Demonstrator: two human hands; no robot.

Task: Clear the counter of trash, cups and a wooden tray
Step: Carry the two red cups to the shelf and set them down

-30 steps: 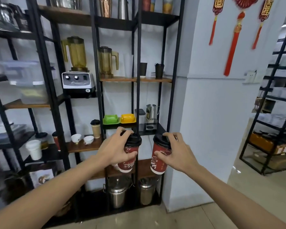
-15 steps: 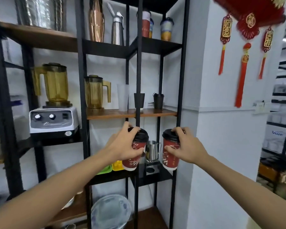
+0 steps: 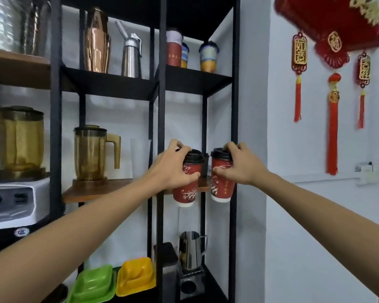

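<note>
My left hand (image 3: 171, 169) grips a red paper cup with a black lid (image 3: 187, 191), fingers wrapped round its upper part. My right hand (image 3: 239, 167) holds a second red cup with a black lid (image 3: 221, 189) the same way. Both cups are upright and raised side by side in front of the black metal shelf rack (image 3: 161, 106), level with its wooden middle shelf (image 3: 101, 190). On the black shelf above (image 3: 193, 79) stand three other paper cups (image 3: 208, 55). No counter or wooden tray is in view.
The rack holds two amber blender jugs (image 3: 92, 154), a copper shaker (image 3: 96, 40), a steel cream whipper (image 3: 130, 53), a steel milk pitcher (image 3: 190, 250), and green (image 3: 92, 285) and yellow (image 3: 136, 276) dishes below. A white wall with red hanging ornaments (image 3: 333, 62) stands to the right.
Both hands have lifted the two red cups upward, from the low shelves to the height of the wooden middle shelf. My view has tilted up with them.
</note>
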